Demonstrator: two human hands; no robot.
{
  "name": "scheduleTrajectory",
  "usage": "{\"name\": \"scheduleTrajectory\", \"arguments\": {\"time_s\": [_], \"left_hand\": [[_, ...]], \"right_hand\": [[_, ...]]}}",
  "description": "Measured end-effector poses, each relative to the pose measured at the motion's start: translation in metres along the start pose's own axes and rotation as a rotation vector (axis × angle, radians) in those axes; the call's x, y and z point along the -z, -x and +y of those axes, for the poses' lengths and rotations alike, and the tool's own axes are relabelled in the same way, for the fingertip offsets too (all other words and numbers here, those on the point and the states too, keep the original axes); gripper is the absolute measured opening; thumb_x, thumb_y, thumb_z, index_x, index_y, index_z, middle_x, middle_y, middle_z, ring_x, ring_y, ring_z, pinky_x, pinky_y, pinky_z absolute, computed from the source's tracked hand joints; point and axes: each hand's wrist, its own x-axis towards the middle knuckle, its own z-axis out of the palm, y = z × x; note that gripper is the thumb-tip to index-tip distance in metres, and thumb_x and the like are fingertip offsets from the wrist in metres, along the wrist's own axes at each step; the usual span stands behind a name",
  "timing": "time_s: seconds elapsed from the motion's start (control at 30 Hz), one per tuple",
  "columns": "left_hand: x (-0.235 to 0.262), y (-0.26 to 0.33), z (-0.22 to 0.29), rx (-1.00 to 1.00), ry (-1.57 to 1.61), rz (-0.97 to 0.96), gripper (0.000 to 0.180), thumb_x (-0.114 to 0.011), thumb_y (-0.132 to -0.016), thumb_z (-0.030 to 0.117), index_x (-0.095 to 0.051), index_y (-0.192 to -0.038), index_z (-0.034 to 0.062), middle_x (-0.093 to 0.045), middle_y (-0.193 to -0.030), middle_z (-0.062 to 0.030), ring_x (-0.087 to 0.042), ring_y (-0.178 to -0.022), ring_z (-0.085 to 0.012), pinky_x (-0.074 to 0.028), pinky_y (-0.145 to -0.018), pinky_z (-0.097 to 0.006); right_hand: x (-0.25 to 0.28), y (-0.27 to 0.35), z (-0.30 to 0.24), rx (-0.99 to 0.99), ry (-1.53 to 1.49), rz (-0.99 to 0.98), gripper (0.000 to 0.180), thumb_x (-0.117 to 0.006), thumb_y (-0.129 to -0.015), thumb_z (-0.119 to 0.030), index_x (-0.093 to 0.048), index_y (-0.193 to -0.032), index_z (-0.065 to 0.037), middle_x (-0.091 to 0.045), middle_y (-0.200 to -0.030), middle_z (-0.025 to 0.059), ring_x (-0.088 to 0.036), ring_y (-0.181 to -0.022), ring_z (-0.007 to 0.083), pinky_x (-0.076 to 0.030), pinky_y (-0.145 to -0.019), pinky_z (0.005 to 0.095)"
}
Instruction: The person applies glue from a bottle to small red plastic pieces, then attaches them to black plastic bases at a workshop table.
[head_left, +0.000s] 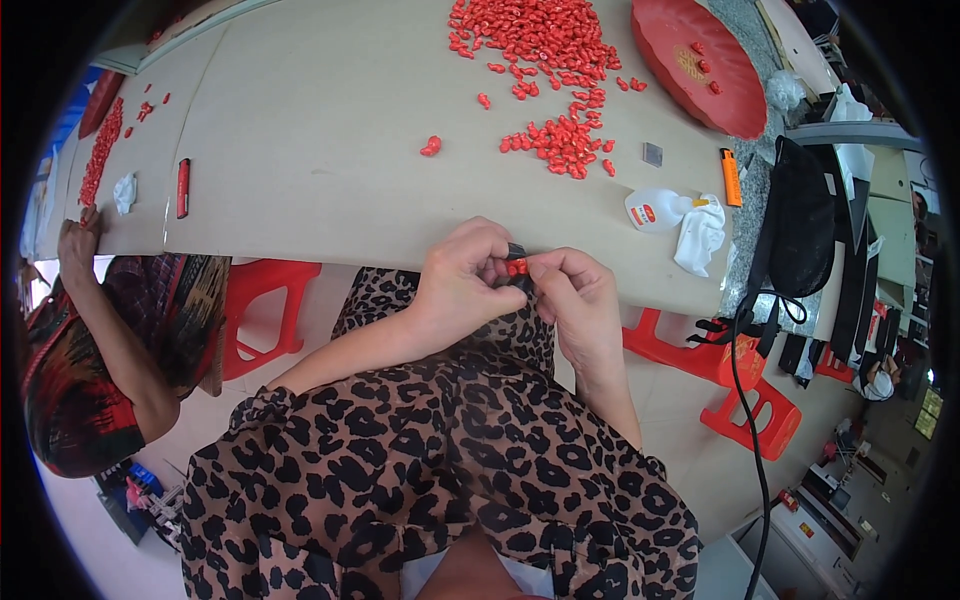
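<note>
My left hand (462, 275) and my right hand (578, 300) meet at the near edge of the cardboard-covered table (330, 130). Together they pinch a small red plastic piece (516, 266) with a small black part (517, 250) against it. Both hands have their fingers curled tight round these pieces. A heap of similar small red pieces (545, 60) lies on the table beyond my hands, and one stray red piece (431, 146) sits apart to the left.
A red round tray (695, 65) lies at the far right. Near it are a white glue bottle (655, 210), a white cloth (700, 235), an orange lighter (731, 177). Another person (100, 340) works at my left by more red pieces (100, 150). Red stools (260, 310) stand under the table.
</note>
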Motion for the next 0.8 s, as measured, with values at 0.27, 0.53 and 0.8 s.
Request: {"name": "scheduleTrajectory", "arguments": {"time_s": [0.27, 0.53, 0.8], "left_hand": [[-0.001, -0.001, -0.001, -0.01, 0.03, 0.023, 0.023, -0.057, -0.053, -0.011, -0.043, -0.067, 0.0012, -0.043, -0.08, -0.0035, -0.04, -0.059, -0.0035, -0.035, -0.049, -0.016], [-0.001, -0.002, 0.004, 0.014, 0.067, 0.016, 0.024, -0.058, -0.053, -0.009, -0.041, -0.067, 0.0016, -0.043, -0.079, -0.0033, -0.039, -0.058, -0.0036, -0.034, -0.048, -0.017], [0.001, -0.003, 0.001, 0.03, 0.061, -0.005, 0.024, -0.057, -0.053, -0.011, -0.041, -0.067, 0.0012, -0.042, -0.082, -0.0035, -0.041, -0.06, -0.0037, -0.036, -0.05, -0.017]], "right_hand": [[0.013, 0.01, -0.005, 0.171, 0.222, 0.199, 0.011, -0.052, -0.078, -0.007, -0.057, -0.079, 0.002, -0.051, -0.062, -0.0039, -0.04, -0.051, -0.0004, -0.031, -0.044, 0.0144], [0.093, -0.01, -0.036, 0.749, 1.161, 0.985, 0.021, -0.056, -0.076, -0.012, -0.055, -0.09, 0.003, -0.054, -0.086, 0.0087, -0.05, -0.066, 0.0174, -0.04, -0.063, 0.0273], [0.086, 0.012, -0.026, 0.421, 1.238, 0.695, 0.016, -0.056, -0.073, -0.011, -0.055, -0.083, 0.002, -0.052, -0.072, 0.0146, -0.051, -0.07, 0.0238, -0.039, -0.063, 0.0324]]}}
